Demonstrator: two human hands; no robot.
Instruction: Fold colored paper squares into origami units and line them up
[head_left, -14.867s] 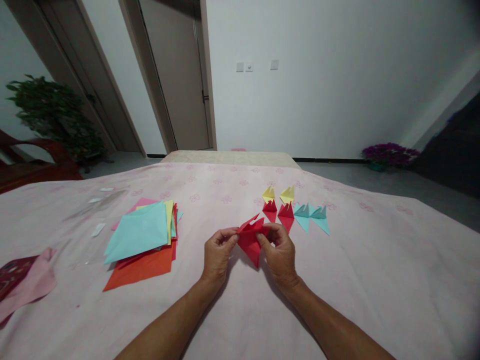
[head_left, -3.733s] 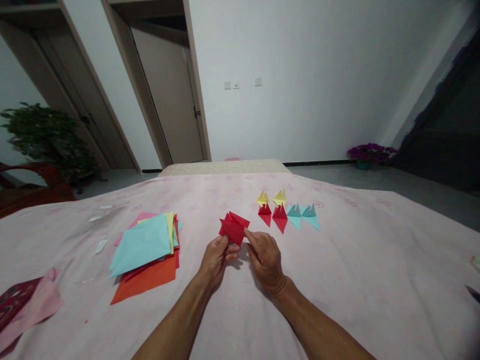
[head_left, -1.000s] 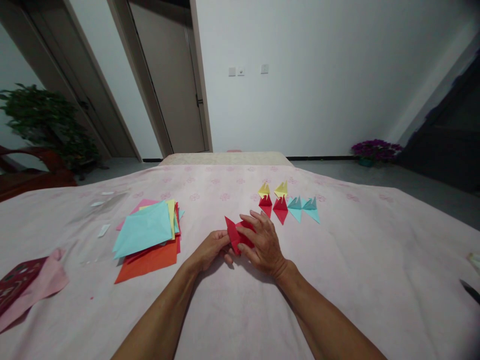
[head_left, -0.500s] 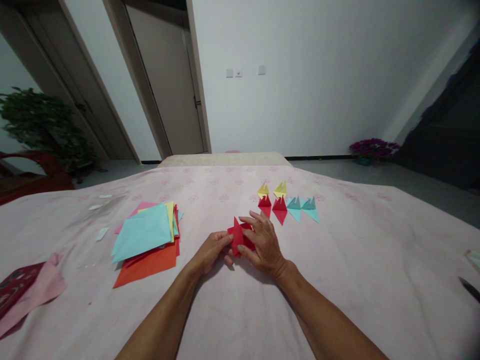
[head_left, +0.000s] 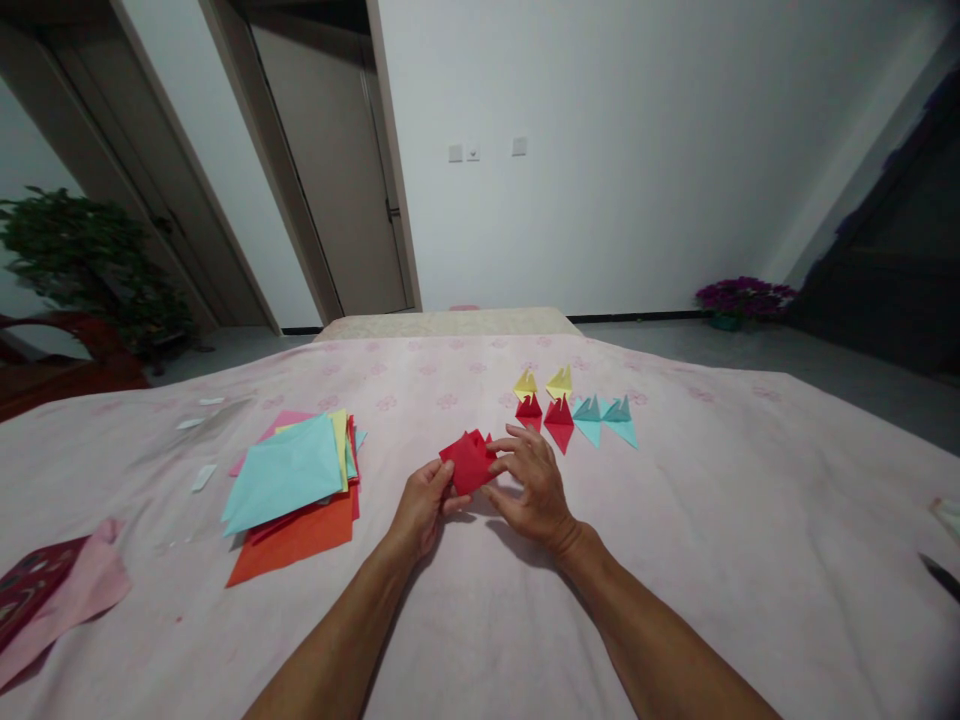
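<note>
A folded red paper (head_left: pixel 469 462) is held just above the cloth between my hands. My left hand (head_left: pixel 421 508) pinches its left corner between thumb and fingers. At the paper's right edge is my right hand (head_left: pixel 534 490), fingers curved and spread, the fingertips touching the paper. Beyond it stand two yellow folded papers (head_left: pixel 559 381), two red folded ones (head_left: pixel 559 421) and two light blue folded ones (head_left: pixel 619 416), each with raised points.
To the left lies a stack of coloured sheets, a light blue sheet (head_left: pixel 289 470) on top and an orange sheet (head_left: pixel 300 548) below. A dark red packet (head_left: pixel 37 580) with pink paper lies far left, a dark pointed object (head_left: pixel 937 575) far right.
The red paper has turned from an upright, opened fold to a flatter face and risen slightly. My right hand has drawn back to its right edge; my left hand still grips it.
</note>
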